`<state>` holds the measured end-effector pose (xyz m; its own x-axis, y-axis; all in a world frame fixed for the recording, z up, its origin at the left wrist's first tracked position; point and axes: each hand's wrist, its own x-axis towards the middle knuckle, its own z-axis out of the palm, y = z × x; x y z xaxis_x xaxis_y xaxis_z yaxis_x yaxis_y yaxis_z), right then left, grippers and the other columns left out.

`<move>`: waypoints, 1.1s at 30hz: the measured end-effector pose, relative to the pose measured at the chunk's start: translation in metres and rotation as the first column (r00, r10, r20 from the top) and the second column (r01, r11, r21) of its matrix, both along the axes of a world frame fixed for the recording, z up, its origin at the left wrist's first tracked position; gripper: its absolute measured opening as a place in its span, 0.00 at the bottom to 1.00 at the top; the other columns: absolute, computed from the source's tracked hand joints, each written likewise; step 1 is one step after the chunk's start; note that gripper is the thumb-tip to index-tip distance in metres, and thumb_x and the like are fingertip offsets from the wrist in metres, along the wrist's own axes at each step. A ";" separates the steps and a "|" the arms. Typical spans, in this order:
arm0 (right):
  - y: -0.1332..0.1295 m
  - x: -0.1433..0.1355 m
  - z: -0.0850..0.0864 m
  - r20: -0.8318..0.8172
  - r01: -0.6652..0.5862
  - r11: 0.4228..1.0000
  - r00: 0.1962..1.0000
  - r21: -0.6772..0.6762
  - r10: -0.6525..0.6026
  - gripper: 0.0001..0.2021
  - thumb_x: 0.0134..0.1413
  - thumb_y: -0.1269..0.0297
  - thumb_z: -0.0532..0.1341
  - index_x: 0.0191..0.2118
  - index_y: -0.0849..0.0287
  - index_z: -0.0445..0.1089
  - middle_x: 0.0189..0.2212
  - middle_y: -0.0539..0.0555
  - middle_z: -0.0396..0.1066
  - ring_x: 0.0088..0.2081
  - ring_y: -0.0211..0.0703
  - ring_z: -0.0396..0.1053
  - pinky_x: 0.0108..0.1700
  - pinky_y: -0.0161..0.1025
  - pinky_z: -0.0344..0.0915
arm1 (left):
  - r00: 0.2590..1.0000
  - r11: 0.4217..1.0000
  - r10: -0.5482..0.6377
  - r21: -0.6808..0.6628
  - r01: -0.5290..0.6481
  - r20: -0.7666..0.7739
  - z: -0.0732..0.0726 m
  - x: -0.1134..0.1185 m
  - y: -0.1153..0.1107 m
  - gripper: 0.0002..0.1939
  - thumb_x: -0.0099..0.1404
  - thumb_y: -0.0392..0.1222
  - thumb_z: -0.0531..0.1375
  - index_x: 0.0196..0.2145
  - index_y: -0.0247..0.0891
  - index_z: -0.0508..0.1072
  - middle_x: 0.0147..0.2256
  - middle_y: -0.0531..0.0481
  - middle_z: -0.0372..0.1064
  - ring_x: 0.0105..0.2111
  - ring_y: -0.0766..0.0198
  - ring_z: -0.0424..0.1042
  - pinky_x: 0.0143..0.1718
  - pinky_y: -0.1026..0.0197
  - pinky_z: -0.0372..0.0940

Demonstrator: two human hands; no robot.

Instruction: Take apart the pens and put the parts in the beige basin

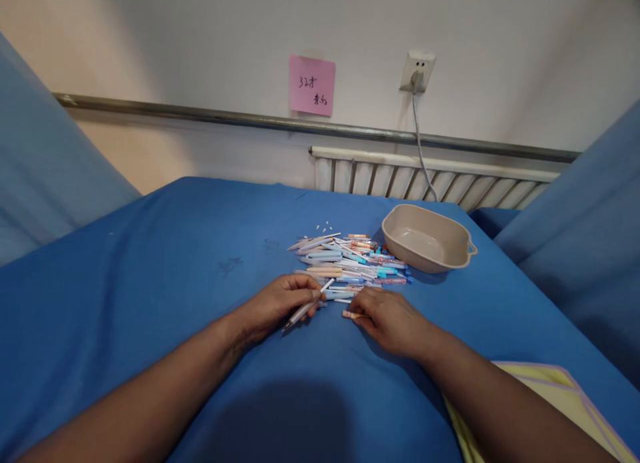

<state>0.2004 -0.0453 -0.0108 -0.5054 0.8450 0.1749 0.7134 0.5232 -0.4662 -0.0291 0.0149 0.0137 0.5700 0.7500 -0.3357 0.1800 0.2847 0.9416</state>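
My left hand (287, 303) is closed on a pale pen part (299, 316) with a dark tip pointing down-left; a thin white stick (327, 285) also shows between its fingers. My right hand (393, 320) is pinched on a small orange-brown pen piece (351, 314), just off the near edge of the pile. Between and beyond the hands lies a heap of pen parts and thin sticks (345, 260) in white, light blue, beige and orange. Several tiny white bits (324, 227) lie past its far edge.
An open beige basin (425, 240) stands right behind the pile on the blue cloth (175, 263). A yellow cloth (555, 396) lies at the near right, under my right forearm. Behind the table are a radiator (380, 176), a metal rail (225, 116) and a plugged cable (423, 150).
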 end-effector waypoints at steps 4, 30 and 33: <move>0.003 -0.003 -0.005 -0.213 0.113 0.988 0.968 -0.109 -0.134 0.08 0.59 0.60 0.54 0.38 0.58 0.65 0.29 0.52 0.69 0.29 0.38 0.65 0.31 0.34 0.58 | 1.000 1.000 -0.008 -0.019 0.007 -0.016 0.001 0.001 0.000 0.12 0.56 0.46 0.63 0.31 0.32 0.71 0.21 0.52 0.67 0.18 0.71 0.62 0.18 0.70 0.53; 0.001 -0.011 -0.007 -0.631 0.045 0.953 0.740 -0.298 -0.233 0.08 0.55 0.60 0.58 0.34 0.59 0.67 0.26 0.48 0.65 0.27 0.35 0.60 0.29 0.32 0.57 | 0.984 0.981 -0.178 0.085 0.176 0.025 0.007 0.002 -0.008 0.17 0.52 0.42 0.67 0.38 0.34 0.70 0.28 0.53 0.68 0.26 0.71 0.64 0.27 0.68 0.58; 0.001 -0.010 -0.006 -0.630 0.067 0.962 0.743 -0.264 -0.225 0.06 0.54 0.62 0.58 0.34 0.59 0.67 0.28 0.49 0.68 0.28 0.36 0.62 0.32 0.33 0.59 | 0.991 0.985 -0.129 0.123 0.123 0.044 0.008 0.001 -0.009 0.13 0.53 0.42 0.66 0.34 0.34 0.70 0.29 0.51 0.70 0.27 0.70 0.66 0.30 0.66 0.60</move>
